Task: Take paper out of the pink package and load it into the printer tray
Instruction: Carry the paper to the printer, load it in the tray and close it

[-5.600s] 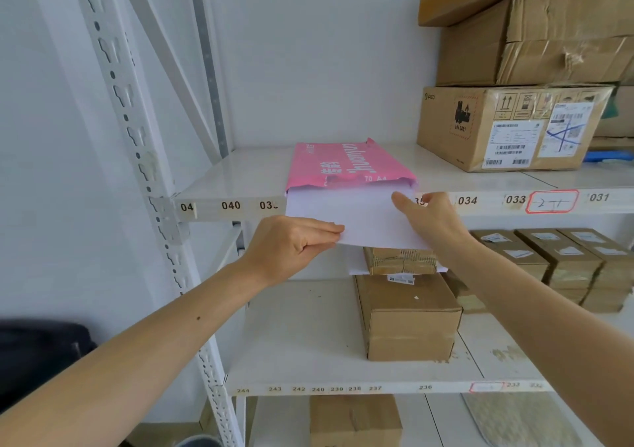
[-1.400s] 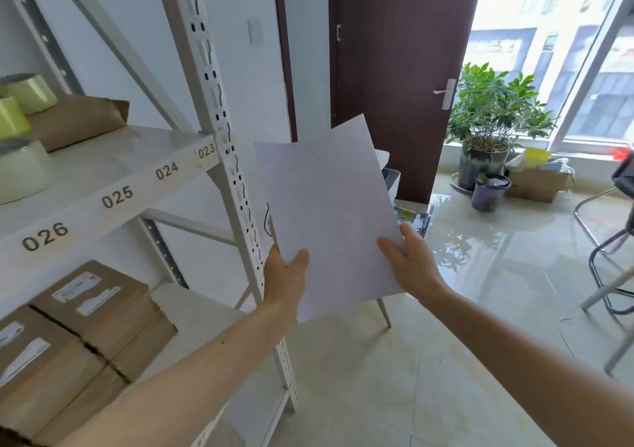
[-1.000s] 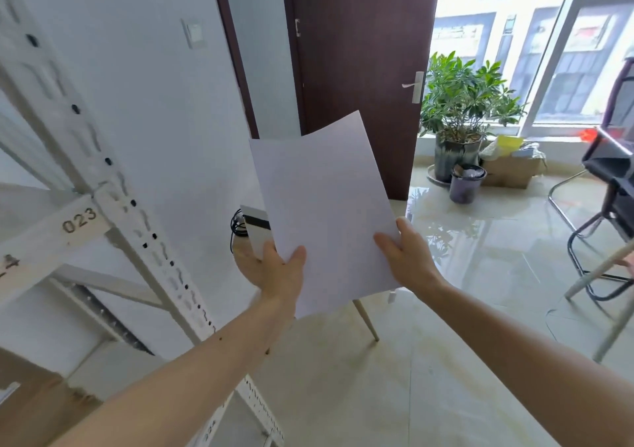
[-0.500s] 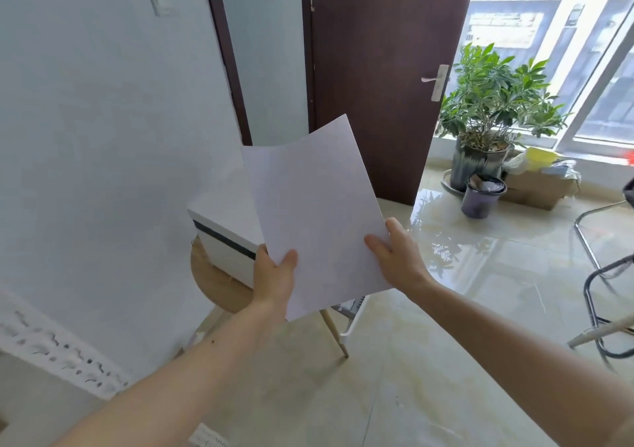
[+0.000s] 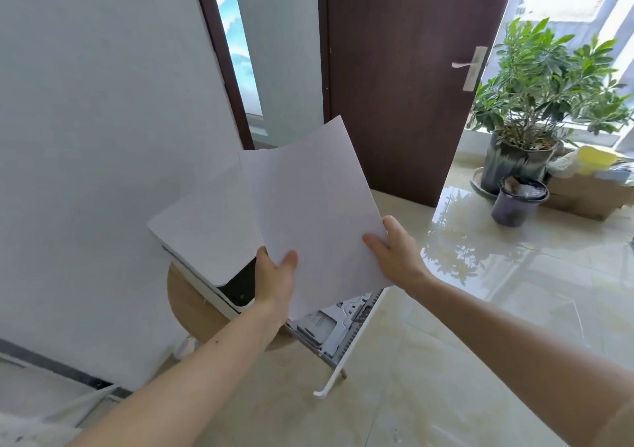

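Note:
I hold a white sheaf of paper (image 5: 315, 213) in front of me, tilted up. My left hand (image 5: 274, 280) grips its lower left corner and my right hand (image 5: 394, 251) grips its right edge. Beneath the paper stands a white printer (image 5: 202, 230) with a dark front panel. Its paper tray (image 5: 338, 326) is pulled out below the paper, grey inside, partly hidden by the sheets. The pink package is out of view.
The printer rests on a round wooden stool (image 5: 192, 309) against the white wall. A dark brown door (image 5: 404, 79) stands behind. At the right are a potted plant (image 5: 535, 96), a small dark bin (image 5: 518, 199) and a cardboard box (image 5: 590, 192) on the glossy tiled floor.
I have turned away from the shelf and come closer to the printer with the paper in both hands. The open tray has come into view below the sheets.

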`<action>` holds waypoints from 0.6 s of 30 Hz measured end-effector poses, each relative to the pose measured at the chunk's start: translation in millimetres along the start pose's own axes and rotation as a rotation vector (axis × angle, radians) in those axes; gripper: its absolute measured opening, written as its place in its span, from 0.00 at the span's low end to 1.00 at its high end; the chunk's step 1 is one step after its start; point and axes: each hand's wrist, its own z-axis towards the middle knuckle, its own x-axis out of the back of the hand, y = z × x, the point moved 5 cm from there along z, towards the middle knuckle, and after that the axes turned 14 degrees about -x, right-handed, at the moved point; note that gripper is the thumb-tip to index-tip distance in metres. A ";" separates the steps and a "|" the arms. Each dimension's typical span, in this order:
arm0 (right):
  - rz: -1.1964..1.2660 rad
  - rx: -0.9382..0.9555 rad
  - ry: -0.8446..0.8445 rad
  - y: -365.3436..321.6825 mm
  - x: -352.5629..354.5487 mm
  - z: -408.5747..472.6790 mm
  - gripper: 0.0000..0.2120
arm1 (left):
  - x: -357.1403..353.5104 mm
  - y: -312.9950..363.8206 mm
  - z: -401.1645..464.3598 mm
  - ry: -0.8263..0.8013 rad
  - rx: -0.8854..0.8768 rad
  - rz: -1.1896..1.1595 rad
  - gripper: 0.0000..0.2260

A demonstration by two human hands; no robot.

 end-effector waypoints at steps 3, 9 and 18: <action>0.015 0.003 -0.035 0.2 6.7 33.0 0.08 | -21.8 -2.8 21.5 0.018 0.015 0.030 0.14; -0.006 0.026 -0.112 6.2 11.1 95.3 0.09 | -54.1 -11.9 47.2 0.100 0.043 0.025 0.12; -0.107 0.075 -0.362 23.6 16.2 171.2 0.06 | -100.9 -33.1 43.7 0.292 0.089 -0.025 0.12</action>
